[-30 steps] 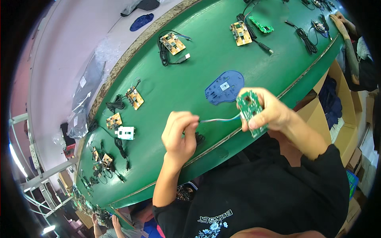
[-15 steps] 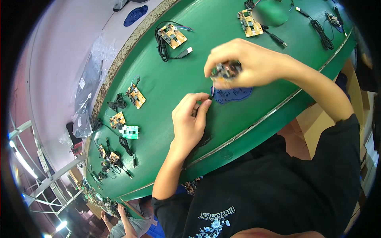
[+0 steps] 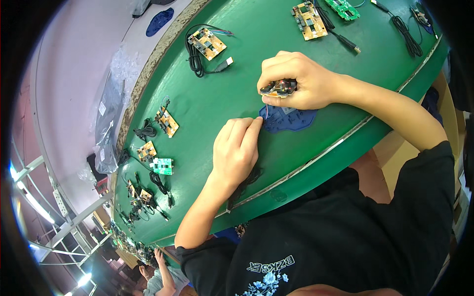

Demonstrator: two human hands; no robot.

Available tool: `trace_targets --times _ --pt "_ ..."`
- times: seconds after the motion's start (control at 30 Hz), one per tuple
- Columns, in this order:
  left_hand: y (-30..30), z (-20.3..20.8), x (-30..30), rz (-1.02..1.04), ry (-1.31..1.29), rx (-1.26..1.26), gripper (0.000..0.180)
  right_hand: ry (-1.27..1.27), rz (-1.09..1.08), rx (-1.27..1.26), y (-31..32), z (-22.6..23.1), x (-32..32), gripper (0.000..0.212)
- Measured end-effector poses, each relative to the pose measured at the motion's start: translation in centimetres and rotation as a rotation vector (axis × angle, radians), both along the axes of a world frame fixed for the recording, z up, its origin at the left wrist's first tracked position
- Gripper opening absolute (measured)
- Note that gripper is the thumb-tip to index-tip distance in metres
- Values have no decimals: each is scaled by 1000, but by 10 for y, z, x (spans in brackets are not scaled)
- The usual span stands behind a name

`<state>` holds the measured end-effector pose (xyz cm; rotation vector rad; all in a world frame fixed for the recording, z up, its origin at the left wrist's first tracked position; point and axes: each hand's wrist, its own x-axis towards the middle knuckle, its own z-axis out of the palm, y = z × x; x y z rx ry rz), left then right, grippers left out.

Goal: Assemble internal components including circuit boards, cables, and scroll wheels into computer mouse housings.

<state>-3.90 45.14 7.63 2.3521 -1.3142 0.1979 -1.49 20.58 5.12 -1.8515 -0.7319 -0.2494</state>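
My right hand (image 3: 308, 81) is closed around a small circuit board (image 3: 279, 90) with dark components, held above the bench. Thin wires (image 3: 267, 109) hang from the board down to the fingertips of my left hand (image 3: 236, 148). Those fingertips are pinched together on the cable end, which they mostly hide. Dark cable (image 3: 252, 178) lies on the bench beside and partly beneath my left hand. Just below the board sits a blue moulded plastic shell (image 3: 296, 122) with small raised posts, its left edge close to my left fingertips.
On the green bench (image 3: 197, 163), a tan board with a coiled cable (image 3: 210, 43) lies ahead. Another tan board (image 3: 310, 22) and a green board (image 3: 343, 9) lie at the far right, near a black cable (image 3: 407, 37). Several boards and cables (image 3: 143, 195) spread leftward. A co-worker's arm (image 3: 165, 271) shows lower left.
My right hand has steadied, with the board tilted and slightly lower. My left fingers have closed tighter over the cable end. The green board at the far right now shows sharply, no longer a blur.
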Motion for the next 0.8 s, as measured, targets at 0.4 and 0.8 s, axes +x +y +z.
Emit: trace_targets --times 0.4,0.8 --pt "5 -3 5 -103 -38 -64 31 -58 -25 -60 2 0 -2 18" --pt "-3 20 11 -312 -334 318 30 -49 -44 -84 -2 1 -2 19"
